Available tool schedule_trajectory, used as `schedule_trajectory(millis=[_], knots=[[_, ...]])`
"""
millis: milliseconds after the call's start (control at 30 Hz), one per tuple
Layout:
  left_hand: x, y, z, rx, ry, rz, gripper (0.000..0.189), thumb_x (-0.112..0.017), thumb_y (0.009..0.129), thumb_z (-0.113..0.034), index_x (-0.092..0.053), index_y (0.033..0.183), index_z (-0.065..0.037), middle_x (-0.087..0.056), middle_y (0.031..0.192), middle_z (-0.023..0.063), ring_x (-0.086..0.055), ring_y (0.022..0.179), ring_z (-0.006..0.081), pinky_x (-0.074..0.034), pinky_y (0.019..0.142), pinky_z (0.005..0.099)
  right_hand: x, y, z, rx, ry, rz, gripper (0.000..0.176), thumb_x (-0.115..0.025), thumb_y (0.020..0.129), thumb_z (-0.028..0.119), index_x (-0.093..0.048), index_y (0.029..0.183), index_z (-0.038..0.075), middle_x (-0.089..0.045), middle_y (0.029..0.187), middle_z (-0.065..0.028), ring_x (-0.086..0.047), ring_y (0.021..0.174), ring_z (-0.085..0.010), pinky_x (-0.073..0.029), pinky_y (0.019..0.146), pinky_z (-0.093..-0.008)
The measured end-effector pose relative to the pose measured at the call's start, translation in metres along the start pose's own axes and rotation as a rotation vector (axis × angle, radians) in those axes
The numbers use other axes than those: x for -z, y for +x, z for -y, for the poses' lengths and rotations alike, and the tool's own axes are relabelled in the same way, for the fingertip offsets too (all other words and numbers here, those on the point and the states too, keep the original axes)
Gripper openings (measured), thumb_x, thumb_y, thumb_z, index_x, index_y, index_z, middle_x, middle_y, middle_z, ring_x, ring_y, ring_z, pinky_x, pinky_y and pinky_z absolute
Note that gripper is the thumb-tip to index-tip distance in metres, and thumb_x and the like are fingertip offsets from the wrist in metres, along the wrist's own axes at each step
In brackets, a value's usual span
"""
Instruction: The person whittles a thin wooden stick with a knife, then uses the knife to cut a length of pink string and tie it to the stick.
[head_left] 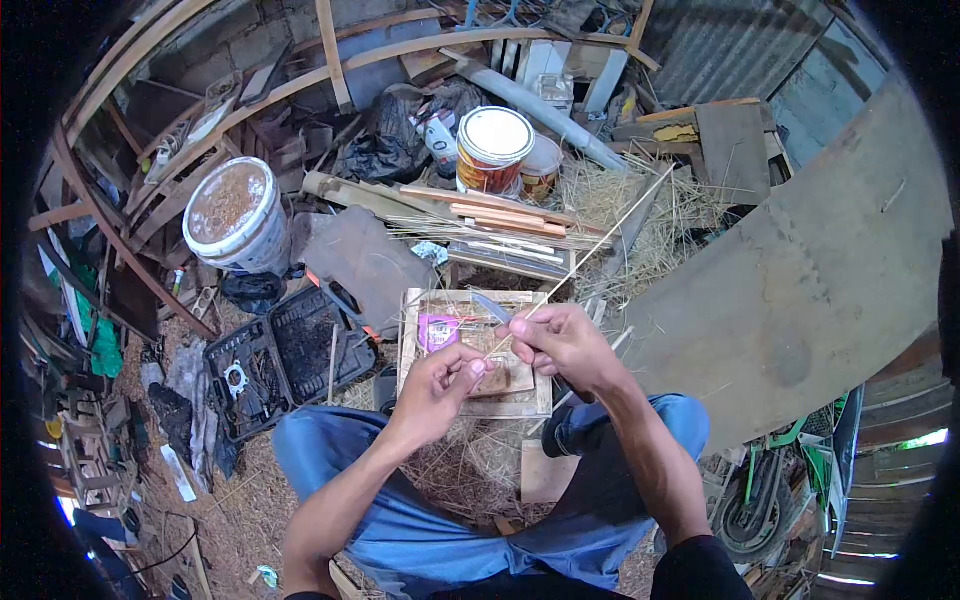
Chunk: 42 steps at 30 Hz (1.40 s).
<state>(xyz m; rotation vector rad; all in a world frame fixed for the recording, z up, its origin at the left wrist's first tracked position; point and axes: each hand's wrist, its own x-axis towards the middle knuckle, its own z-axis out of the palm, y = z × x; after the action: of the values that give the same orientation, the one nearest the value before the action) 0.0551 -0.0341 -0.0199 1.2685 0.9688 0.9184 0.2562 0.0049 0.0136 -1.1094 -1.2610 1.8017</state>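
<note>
My left hand (437, 393) is closed, thumb and fingers pinching the lower end of a long, thin straw stalk (608, 238). The stalk slants up and away to the right, passing by my right hand (567, 347). That hand is closed on a knife (489, 306), whose grey blade points up and left; most of the handle is hidden by the fingers. My right thumb and fingertips lie close to the stalk. Below both hands sits a shallow wooden tray (413, 325) with a pink packet (438, 333) in it.
Left of the tray lies an open black tool case (290, 358). Farther off are a white bucket (238, 215), a paint tin (495, 150), wood strips (508, 215) and loose straw (690, 200). A large board (790, 290) fills the right side, with a wheel (752, 515) below it.
</note>
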Motion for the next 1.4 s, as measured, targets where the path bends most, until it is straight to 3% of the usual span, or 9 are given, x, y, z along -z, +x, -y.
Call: schedule_trajectory(millis=[333,400,600,833,900,1000,1300,1367,1400], knots=[[0.02,-0.008,-0.007,-0.082,0.32,-0.026,0.011,-0.054,0.092,-0.007,-0.061,0.094,0.001,-0.061,0.07,0.0034,-0.051,0.066,0.0059,-0.042,0.059,0.0237,0.022,0.001,0.002,-0.043,-0.032,-0.047,0.031,-0.058,0.094,0.024,-0.06,0.103,-0.006,-0.05,0.064,0.002,-0.034,0.049,-0.0007,-0.024,0.042,-0.0165],[0.023,-0.007,-0.009,-0.062,0.365,-0.026,0.01,-0.055,0.091,-0.007,-0.062,0.093,0.0,-0.06,0.067,0.0038,-0.05,0.062,0.0063,-0.04,0.056,0.0243,0.023,0.003,-0.001,-0.059,-0.086,-0.064,0.029,-0.06,0.092,0.029,-0.062,0.077,0.004,-0.048,0.061,0.0062,-0.033,0.048,-0.0019,-0.024,0.044,-0.0186],[0.045,-0.006,-0.002,-0.144,0.387,-0.065,0.01,-0.055,0.091,-0.007,-0.061,0.09,0.002,-0.054,0.064,0.0013,-0.044,0.058,0.0064,-0.036,0.053,0.0238,0.062,-0.005,0.014,0.048,-0.04,-0.328,0.024,-0.056,0.094,0.025,-0.064,0.096,0.003,-0.049,0.065,0.0042,-0.037,0.049,-0.0029,-0.027,0.043,-0.0193],[0.042,0.008,0.003,-0.203,0.363,-0.144,0.015,-0.052,0.095,-0.013,-0.059,0.099,0.0,-0.054,0.071,-0.0004,-0.045,0.064,0.0054,-0.036,0.056,0.0235,0.064,-0.008,0.012,0.326,-0.124,-0.508,0.025,-0.049,0.098,0.026,-0.056,0.088,0.004,-0.053,0.069,0.0014,-0.044,0.051,-0.0051,-0.037,0.045,-0.0195],[0.037,0.011,0.009,-0.191,0.351,-0.127,0.015,-0.051,0.095,-0.013,-0.059,0.1,-0.001,-0.055,0.072,0.0003,-0.046,0.065,0.0057,-0.037,0.056,0.0232,0.029,-0.007,0.003,0.254,-0.225,-0.32,0.021,-0.045,0.099,0.024,-0.056,0.098,0.007,-0.053,0.07,0.0005,-0.048,0.053,-0.0059,-0.04,0.045,-0.0215],[0.027,0.013,0.006,-0.149,0.345,-0.058,0.016,-0.05,0.096,-0.014,-0.058,0.102,-0.002,-0.057,0.072,0.0026,-0.048,0.063,0.0066,-0.038,0.056,0.0243,-0.005,0.004,-0.026,0.162,-0.153,-0.084,0.024,-0.041,0.1,0.022,-0.048,0.12,0.011,-0.042,0.067,0.0025,-0.03,0.047,-0.0031,-0.024,0.041,-0.018],[0.014,0.013,0.003,-0.348,0.45,-0.18,0.013,-0.055,0.091,-0.007,-0.06,0.101,-0.001,-0.062,0.077,0.0122,-0.055,0.058,0.0169,-0.043,0.055,0.0294,-0.026,-0.002,-0.008,-0.046,0.013,0.077,0.029,-0.047,0.099,0.029,-0.048,0.122,0.012,-0.044,0.065,0.0049,-0.035,0.05,-0.0028,-0.027,0.043,-0.0184],[0.005,0.015,0.004,-0.688,0.589,-0.308,0.012,-0.061,0.086,-0.006,-0.062,0.097,-0.001,-0.064,0.078,0.012,-0.061,0.059,0.0224,-0.047,0.054,0.0316,-0.028,0.0,-0.015,0.007,-0.011,0.062,0.029,-0.05,0.098,0.028,-0.05,0.119,0.008,-0.046,0.064,0.0048,-0.038,0.051,-0.0024,-0.029,0.043,-0.0181],[0.002,0.013,0.0,-0.685,0.581,-0.31,0.012,-0.061,0.086,-0.006,-0.062,0.097,-0.001,-0.064,0.078,0.012,-0.061,0.059,0.0224,-0.047,0.054,0.0316,-0.027,0.002,-0.019,0.0,-0.015,0.06,0.029,-0.05,0.098,0.028,-0.05,0.119,0.008,-0.046,0.064,0.0048,-0.038,0.051,-0.0024,-0.029,0.043,-0.0181]])
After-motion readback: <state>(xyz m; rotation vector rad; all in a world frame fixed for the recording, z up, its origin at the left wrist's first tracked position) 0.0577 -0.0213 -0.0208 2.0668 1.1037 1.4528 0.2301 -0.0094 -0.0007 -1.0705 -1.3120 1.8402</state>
